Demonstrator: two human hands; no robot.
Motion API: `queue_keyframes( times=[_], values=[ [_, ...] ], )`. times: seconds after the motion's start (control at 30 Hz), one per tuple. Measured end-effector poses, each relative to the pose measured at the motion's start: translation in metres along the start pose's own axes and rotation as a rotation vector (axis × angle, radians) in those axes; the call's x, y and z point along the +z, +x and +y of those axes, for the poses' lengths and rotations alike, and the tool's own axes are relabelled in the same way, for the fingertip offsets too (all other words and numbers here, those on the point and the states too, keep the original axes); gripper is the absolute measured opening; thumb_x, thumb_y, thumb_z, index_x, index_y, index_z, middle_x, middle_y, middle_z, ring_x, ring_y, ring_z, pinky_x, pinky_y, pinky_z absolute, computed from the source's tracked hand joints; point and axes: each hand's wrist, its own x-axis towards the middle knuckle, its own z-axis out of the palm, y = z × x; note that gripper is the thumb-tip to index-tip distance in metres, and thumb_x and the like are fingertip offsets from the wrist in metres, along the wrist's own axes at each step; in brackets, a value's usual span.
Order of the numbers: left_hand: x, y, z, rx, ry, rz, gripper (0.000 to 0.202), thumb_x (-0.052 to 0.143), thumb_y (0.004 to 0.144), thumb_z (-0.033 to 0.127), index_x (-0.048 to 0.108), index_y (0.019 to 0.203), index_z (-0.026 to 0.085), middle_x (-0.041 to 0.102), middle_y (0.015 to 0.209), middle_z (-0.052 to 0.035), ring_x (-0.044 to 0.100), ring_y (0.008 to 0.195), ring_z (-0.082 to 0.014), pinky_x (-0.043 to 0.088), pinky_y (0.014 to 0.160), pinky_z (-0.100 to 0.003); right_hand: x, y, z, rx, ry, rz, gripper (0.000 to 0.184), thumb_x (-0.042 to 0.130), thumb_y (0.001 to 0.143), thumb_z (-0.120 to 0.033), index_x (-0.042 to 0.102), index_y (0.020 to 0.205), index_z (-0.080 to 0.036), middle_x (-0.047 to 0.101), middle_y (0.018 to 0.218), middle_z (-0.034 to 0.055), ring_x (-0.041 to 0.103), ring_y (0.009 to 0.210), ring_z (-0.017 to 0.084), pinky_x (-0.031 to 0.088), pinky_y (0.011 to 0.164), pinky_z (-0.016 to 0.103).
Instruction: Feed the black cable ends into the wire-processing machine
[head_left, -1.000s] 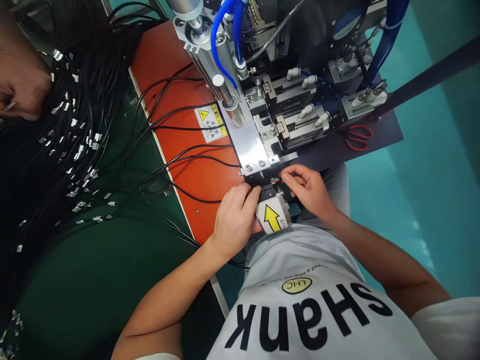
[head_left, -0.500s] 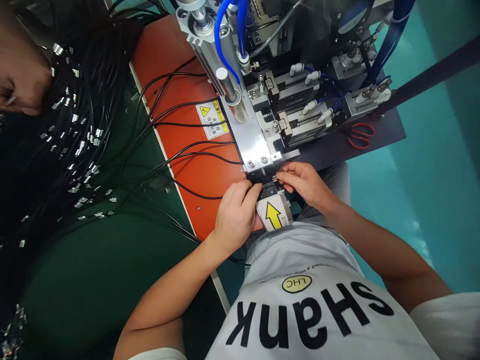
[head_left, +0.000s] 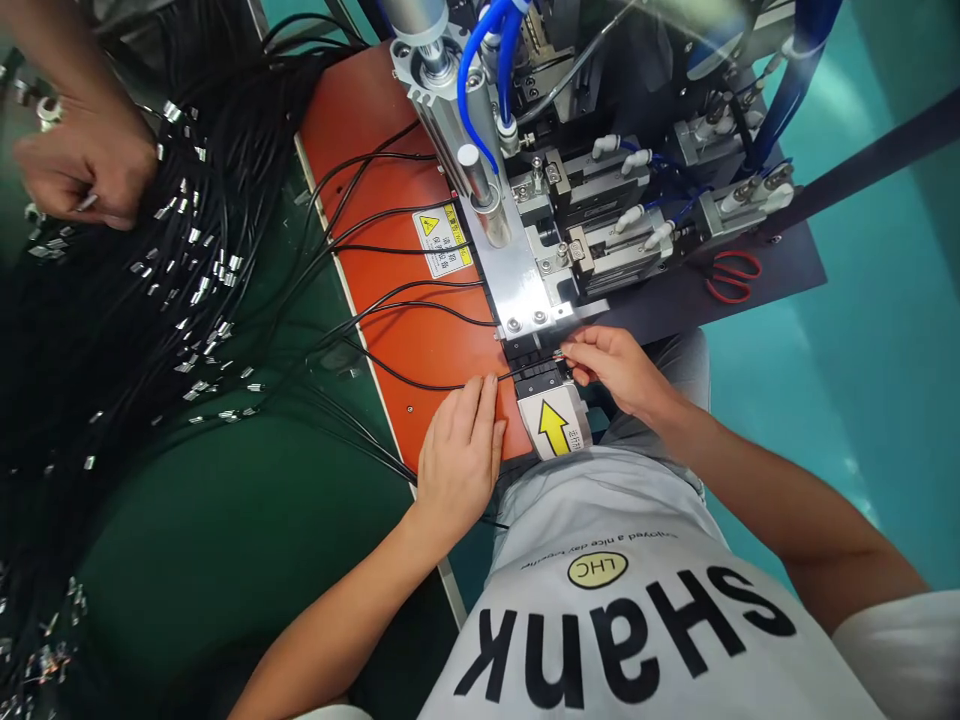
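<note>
My left hand (head_left: 459, 455) lies on the orange plate (head_left: 386, 345) with its fingers stretched out and side by side. Its fingertips reach the black cable (head_left: 420, 383) that runs across the plate into a black slotted fixture (head_left: 538, 380). On the far side of that fixture, my right hand (head_left: 619, 372) pinches the small metal-tipped cable end (head_left: 559, 354) between thumb and fingers. The tip is partly covered by the fingers. Just below the fixture sits a white block with a yellow arrow (head_left: 553, 428).
Above my hands stands a pneumatic machine with a metal plate (head_left: 514, 285) and blue tubes (head_left: 469, 90). Red-handled scissors (head_left: 733, 277) lie at right. Many metal-tipped black cables (head_left: 217, 270) cover the green table (head_left: 247, 510), where another person's hand (head_left: 86, 165) works.
My left hand has let go at the fixture, drawn back left and flattened onto the orange plate. My right hand keeps its pinch. The co-worker's hand shows more fully as the view shifted.
</note>
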Motion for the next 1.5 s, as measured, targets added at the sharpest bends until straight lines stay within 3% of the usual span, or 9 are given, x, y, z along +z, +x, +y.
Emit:
queue_keyframes(
  times=[0.33, 0.5, 0.63, 0.77, 0.93, 1.07, 1.2, 1.33, 1.5],
  values=[
    [-0.001, 0.001, -0.016, 0.085, 0.027, -0.043, 0.061, 0.049, 0.096, 0.028, 0.031, 0.153, 0.015, 0.049, 0.146, -0.0172, 0.046, 0.133, -0.0333, 0.044, 0.108, -0.048, -0.024, -0.01, 0.008, 0.035, 0.061, 0.045, 0.046, 0.066, 0.082, -0.06, 0.069, 0.089, -0.016, 0.062, 0.079, 0.0009, 0.053, 0.053, 0.006, 0.039, 0.05, 0.021],
    [0.0, 0.002, -0.017, 0.082, 0.008, -0.049, 0.06, 0.048, 0.096, 0.028, 0.032, 0.152, 0.015, 0.045, 0.148, -0.0174, 0.043, 0.135, -0.0331, 0.042, 0.11, -0.046, -0.04, -0.022, 0.019, 0.045, 0.11, 0.113, 0.045, 0.067, 0.081, -0.061, 0.07, 0.09, -0.017, 0.06, 0.077, -0.0001, 0.053, 0.057, 0.007, 0.043, 0.056, 0.022],
    [0.002, 0.032, -0.027, 0.041, -0.017, -0.021, 0.055, 0.042, 0.098, 0.031, 0.035, 0.15, 0.013, 0.045, 0.147, -0.0186, 0.042, 0.136, -0.0333, 0.041, 0.11, -0.048, -0.044, -0.027, 0.023, 0.033, 0.134, 0.142, 0.042, 0.068, 0.081, -0.058, 0.072, 0.092, -0.018, 0.06, 0.078, 0.0, 0.053, 0.06, 0.008, 0.046, 0.059, 0.023],
    [-0.022, 0.054, -0.051, 0.099, -0.076, -0.028, 0.045, 0.033, 0.101, 0.03, 0.047, 0.14, 0.014, 0.051, 0.14, -0.016, 0.046, 0.132, -0.0275, 0.041, 0.108, -0.045, -0.046, -0.036, 0.022, -0.008, 0.094, 0.209, 0.034, 0.073, 0.078, -0.053, 0.075, 0.09, -0.022, 0.061, 0.079, 0.0014, 0.055, 0.063, 0.011, 0.046, 0.057, 0.025],
    [-0.067, -0.006, -0.053, 0.483, -0.024, -0.302, 0.027, 0.04, 0.099, 0.024, 0.066, 0.103, 0.022, 0.066, 0.106, -0.0099, 0.06, 0.098, -0.0203, 0.048, 0.08, -0.035, -0.062, -0.047, 0.018, -0.012, -0.01, 0.22, 0.02, 0.07, 0.083, -0.047, 0.078, 0.088, -0.029, 0.063, 0.087, 0.0096, 0.059, 0.074, 0.016, 0.047, 0.061, 0.034],
    [-0.073, -0.058, -0.032, 0.708, 0.133, -0.474, 0.019, 0.053, 0.089, 0.011, 0.063, 0.075, 0.017, 0.064, 0.083, -0.0093, 0.058, 0.09, -0.0222, 0.041, 0.072, -0.035, -0.058, -0.061, 0.011, -0.045, -0.053, 0.184, 0.02, 0.068, 0.085, -0.047, 0.077, 0.087, -0.03, 0.062, 0.085, 0.0115, 0.058, 0.07, 0.018, 0.044, 0.058, 0.039],
    [-0.079, -0.044, -0.024, 0.627, 0.063, -0.401, 0.016, 0.047, 0.091, 0.01, 0.061, 0.084, 0.015, 0.057, 0.073, -0.0052, 0.05, 0.066, -0.0172, 0.035, 0.063, -0.033, -0.047, -0.076, 0.004, -0.09, -0.114, 0.152, 0.021, 0.066, 0.084, -0.049, 0.075, 0.09, -0.03, 0.061, 0.082, 0.0068, 0.054, 0.064, 0.018, 0.045, 0.056, 0.037],
    [-0.087, -0.019, -0.017, 0.536, 0.063, -0.372, 0.018, 0.042, 0.096, 0.017, 0.06, 0.093, 0.015, 0.057, 0.08, -0.0053, 0.05, 0.068, -0.0169, 0.034, 0.065, -0.034, -0.047, -0.09, -0.005, -0.121, -0.183, 0.145, 0.024, 0.067, 0.084, -0.05, 0.073, 0.092, -0.028, 0.062, 0.081, 0.0059, 0.052, 0.062, 0.017, 0.045, 0.056, 0.035],
    [-0.067, -0.028, -0.016, 0.77, 0.19, -0.464, 0.016, 0.049, 0.093, 0.013, 0.064, 0.089, 0.017, 0.061, 0.099, -0.0098, 0.055, 0.095, -0.0214, 0.037, 0.075, -0.035, -0.05, -0.096, -0.009, -0.143, -0.22, 0.123, 0.027, 0.063, 0.087, -0.05, 0.071, 0.094, -0.025, 0.062, 0.081, 0.0045, 0.053, 0.063, 0.016, 0.046, 0.059, 0.031]
  ],
)
